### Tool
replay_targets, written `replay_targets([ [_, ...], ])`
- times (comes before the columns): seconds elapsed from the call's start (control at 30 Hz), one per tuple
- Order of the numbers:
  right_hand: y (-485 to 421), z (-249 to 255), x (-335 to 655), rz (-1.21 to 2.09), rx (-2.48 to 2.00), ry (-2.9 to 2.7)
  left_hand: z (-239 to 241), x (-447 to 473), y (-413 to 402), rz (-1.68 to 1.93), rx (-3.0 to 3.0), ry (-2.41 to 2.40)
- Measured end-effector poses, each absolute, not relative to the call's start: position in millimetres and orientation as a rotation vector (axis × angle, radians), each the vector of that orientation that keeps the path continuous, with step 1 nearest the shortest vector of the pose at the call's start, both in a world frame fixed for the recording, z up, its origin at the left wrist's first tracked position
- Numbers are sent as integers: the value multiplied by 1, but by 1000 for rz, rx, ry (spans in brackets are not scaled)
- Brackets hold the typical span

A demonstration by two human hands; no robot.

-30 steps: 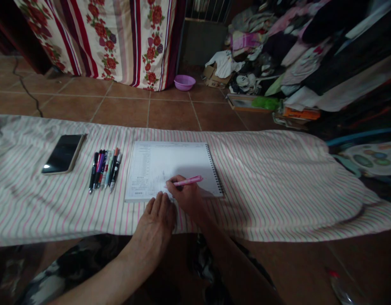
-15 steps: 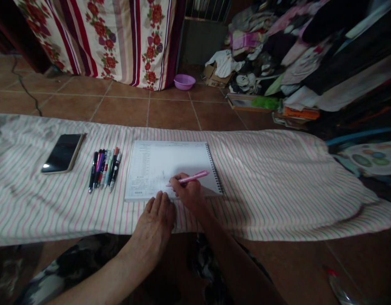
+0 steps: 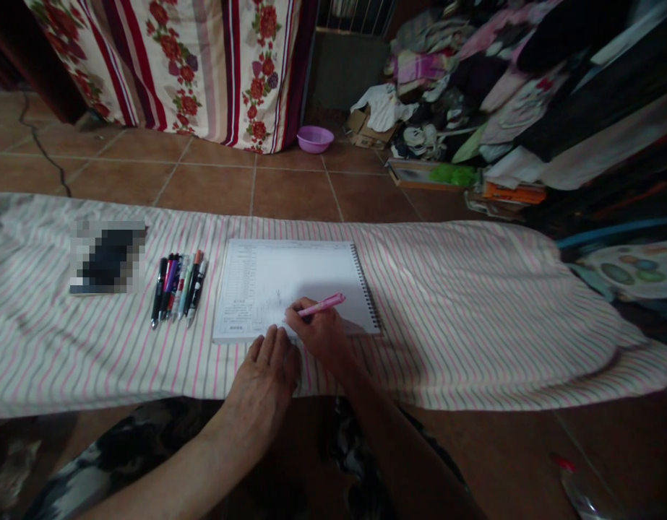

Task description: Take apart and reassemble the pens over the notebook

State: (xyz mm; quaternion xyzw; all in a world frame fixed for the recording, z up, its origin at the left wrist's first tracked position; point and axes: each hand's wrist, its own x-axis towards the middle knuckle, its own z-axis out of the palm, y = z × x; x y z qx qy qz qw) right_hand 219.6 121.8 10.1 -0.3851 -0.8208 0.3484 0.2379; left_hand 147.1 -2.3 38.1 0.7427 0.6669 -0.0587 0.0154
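Observation:
A spiral-bound notebook (image 3: 306, 271) lies flat on a striped cloth (image 3: 463, 310), its coil on the right and printed text down its left side. My right hand (image 3: 319, 328) pinches a pink pen (image 3: 325, 303) over the lower part of the page; the fingers hide its tip. Faint marks show on the paper just left of that hand. Flat beside it rests my left hand (image 3: 268, 361), fingers stretched out, fingertips at the notebook's near edge.
Several pens (image 3: 178, 289) lie side by side left of the notebook. Farther left is a phone (image 3: 108, 260), blurred by large pixels. Beyond the cloth, a purple basin (image 3: 314, 139) stands on the tiled floor near a floral curtain (image 3: 203, 72). Clothes (image 3: 420, 65) are piled at the back right.
My right hand has shifted slightly left, and the pink pen's back end has moved left with it. My left hand stays in place. The phone now appears pixelated.

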Motion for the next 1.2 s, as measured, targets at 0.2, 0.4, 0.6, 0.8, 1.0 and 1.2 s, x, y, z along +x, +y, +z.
replay_targets([
  [0.2, 121, 13, 220, 966, -1016, -2274, 39, 146, -3, -152, 2317, 2082],
  [0.4, 122, 12, 220, 932, -1039, -2266, 38, 146, -3, -138, 2301, 2074],
  [0.6, 123, 14, 221, 948, -1048, -2256, 37, 146, -3, -135, 2285, 2060],
  [0.8, 122, 17, 222, 940, -1062, -2293, 37, 146, -3, -127, 2294, 2065],
  [1.0, 123, 15, 222, 1100, -1028, -2177, 39, 146, -3, -119, 2306, 2068],
  [1.2, 132, 15, 221, 1561, -1088, -1589, 40, 145, -2, -128, 2295, 2070],
])
